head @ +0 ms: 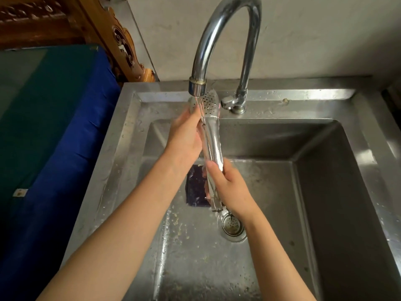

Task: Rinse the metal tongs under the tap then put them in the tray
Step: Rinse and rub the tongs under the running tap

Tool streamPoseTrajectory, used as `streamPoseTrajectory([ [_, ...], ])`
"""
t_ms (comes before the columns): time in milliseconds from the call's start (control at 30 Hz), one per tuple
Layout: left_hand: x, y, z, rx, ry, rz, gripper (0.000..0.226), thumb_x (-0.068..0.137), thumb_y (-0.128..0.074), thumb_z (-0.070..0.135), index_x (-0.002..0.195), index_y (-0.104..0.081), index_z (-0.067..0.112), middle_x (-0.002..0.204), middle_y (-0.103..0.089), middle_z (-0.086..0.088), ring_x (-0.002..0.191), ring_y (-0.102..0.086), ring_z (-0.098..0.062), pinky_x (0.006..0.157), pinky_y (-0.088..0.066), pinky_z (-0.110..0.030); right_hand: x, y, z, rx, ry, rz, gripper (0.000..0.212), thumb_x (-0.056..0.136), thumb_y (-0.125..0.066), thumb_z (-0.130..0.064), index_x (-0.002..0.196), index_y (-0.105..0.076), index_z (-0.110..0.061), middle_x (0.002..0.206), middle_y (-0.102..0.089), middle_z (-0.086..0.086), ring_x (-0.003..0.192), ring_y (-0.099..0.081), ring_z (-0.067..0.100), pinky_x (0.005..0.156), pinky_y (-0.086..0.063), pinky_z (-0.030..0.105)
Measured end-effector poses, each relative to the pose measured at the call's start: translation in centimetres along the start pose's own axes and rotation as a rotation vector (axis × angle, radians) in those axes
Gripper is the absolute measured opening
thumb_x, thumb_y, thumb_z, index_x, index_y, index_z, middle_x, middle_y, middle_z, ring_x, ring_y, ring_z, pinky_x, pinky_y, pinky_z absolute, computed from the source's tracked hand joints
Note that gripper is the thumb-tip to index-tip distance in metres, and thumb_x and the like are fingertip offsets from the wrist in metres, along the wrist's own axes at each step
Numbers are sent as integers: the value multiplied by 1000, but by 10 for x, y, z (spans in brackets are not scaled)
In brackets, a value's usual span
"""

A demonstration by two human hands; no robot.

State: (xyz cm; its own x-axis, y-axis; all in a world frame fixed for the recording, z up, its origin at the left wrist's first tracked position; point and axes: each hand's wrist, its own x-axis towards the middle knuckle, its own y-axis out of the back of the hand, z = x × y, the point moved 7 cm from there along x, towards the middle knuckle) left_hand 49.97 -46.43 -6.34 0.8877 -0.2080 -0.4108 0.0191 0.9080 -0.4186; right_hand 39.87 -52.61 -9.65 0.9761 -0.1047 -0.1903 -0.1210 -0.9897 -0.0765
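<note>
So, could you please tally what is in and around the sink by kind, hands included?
Hands: 2, left and right
Tongs: 1
Tap: 1
Sink: 1
Drain: 1
Dark pad on the sink floor: 1
Total: 7

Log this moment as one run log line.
step: rinsing | tongs: under running tap, over sink | left hand: at perforated end | right hand: gripping handle end | tray: not in view
</note>
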Motion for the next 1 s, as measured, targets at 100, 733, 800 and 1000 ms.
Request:
streamPoseTrajectory([
  [100,-22,-1,-22,110,-31,-123,13,92,-51,1,101,-60,1,87,-75,-8,85,-72,-20,72,-56,-24,8,-4,-7,-55,49,-28,26,96,-46,-26,72,-50,-34,53,-56,-21,52,-51,-4,56,-41,12],
  [733,-43,9,-23,236,159,56,60,54,-48,81,48,-37,22,34,-28,7,26,-23,-7,28,-20,-16,-16,-2,13,258,-173,90,46,97,-37,-41,95,-60,-2,79,-61,11,70,-55,21,71,-48,38],
  [800,-54,10,-20,270,50,50,57,55,-53,77,46,-42,22,35,-30,4,26,-25,-9,30,-20,-16,-15,-12,13,298,-199,93,43,97,-38,-40,87,-57,-3,81,-53,15,75,-48,26,78,-46,52],
  [1000,-75,14,-7,248,-182,96,57,72,-46,66,51,-57,14,36,-30,-1,26,-24,-11,30,-19,-14,-12,-22,14,159,-111,209,44,99,-32,-35,97,-59,0,101,-64,26,92,-61,31,87,-48,41],
])
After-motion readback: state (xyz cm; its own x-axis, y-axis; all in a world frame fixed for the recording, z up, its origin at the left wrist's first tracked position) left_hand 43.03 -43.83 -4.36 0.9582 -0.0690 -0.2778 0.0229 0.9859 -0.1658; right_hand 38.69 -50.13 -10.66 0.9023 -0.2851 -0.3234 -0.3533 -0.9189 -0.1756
